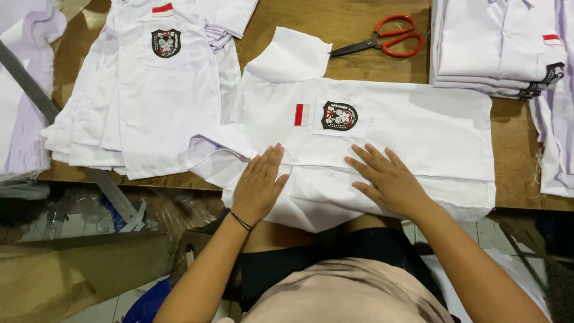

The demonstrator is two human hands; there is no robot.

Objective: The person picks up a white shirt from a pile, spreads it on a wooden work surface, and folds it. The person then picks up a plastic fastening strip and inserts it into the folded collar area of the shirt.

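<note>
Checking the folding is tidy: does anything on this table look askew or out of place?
Mostly tidy. The white shirt under both hands overhangs the table's near edge, and the left pile of shirts is fanned unevenly, unlike the squared stack at right.

Shirt (382,137) spread flat at frame centre on worktop (347,24), lower edge overhanging the near rim. Left hand (258,186) and right hand (388,179) flat on its lower half, side by side, apart. Scissors (382,40) above the shirt, upper centre-right. Overlapping shirt pile (149,101) at upper left, touching the shirt's sleeve. Folded stack (490,48) at upper right, just beside the scissors.
</note>
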